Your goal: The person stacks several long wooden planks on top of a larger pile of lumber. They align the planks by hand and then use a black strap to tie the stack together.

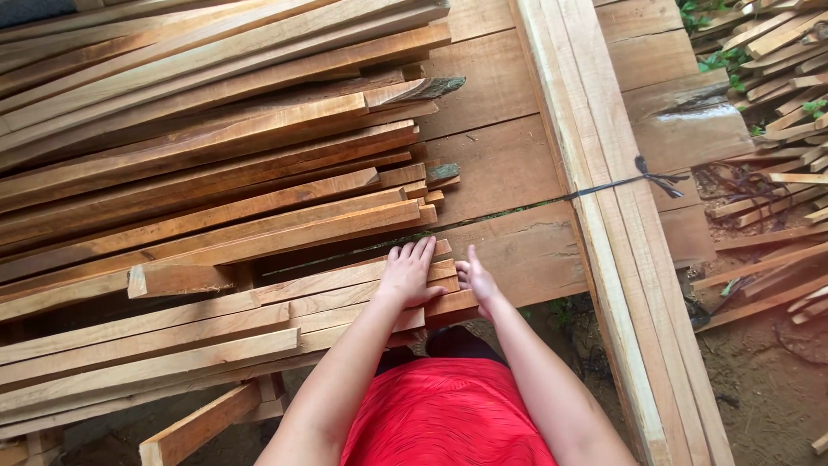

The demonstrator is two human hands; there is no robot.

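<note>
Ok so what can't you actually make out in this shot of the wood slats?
Head view only:
- Left hand palm: pressed flat on the wood slats.
- Right hand fingers: curled behind the slat ends.
- Tied plank bundle: both ends cut off by frame edges.
- Ground under the stack: hidden in shadow.

A single head-worn camera looks steeply down, close over both hands [440, 276], facing forward across stacked reddish-brown wooden slats [207, 173].
</note>
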